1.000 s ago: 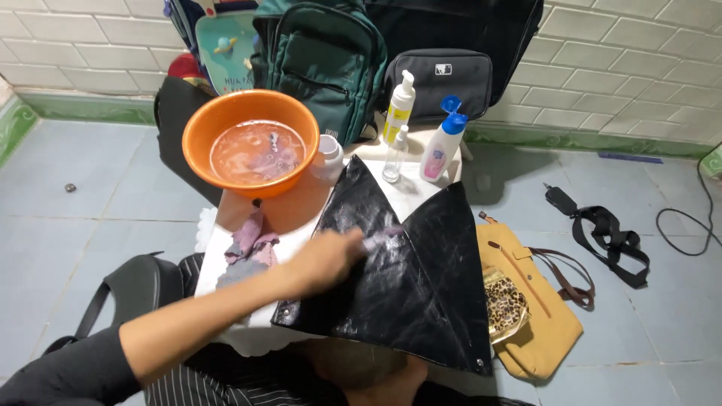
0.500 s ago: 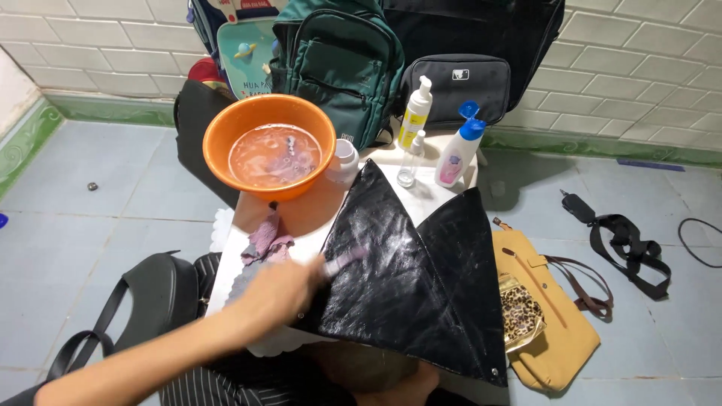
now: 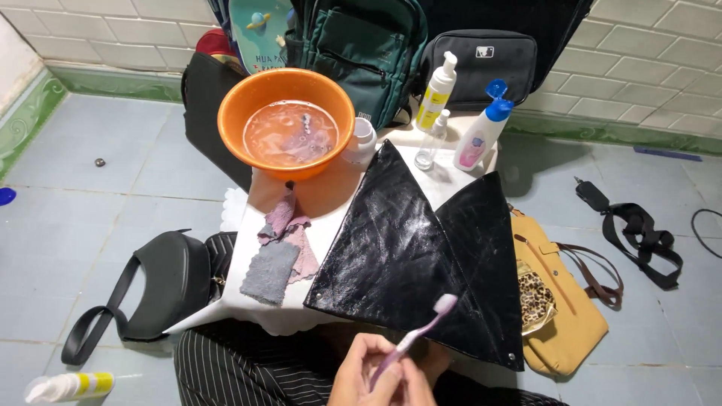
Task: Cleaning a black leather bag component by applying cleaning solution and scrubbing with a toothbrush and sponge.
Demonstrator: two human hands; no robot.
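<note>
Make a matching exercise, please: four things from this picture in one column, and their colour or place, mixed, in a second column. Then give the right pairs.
Things:
1. basin
2. toothbrush
3. black bag
4. grey cloth

Descriptions:
A. flat on the table, shiny and folded into triangles
B. orange, holds cloudy water
C. on the table's left part, below the basin
D. held in the hands, pale purple

Pairs: 1-B, 2-D, 3-A, 4-C
</note>
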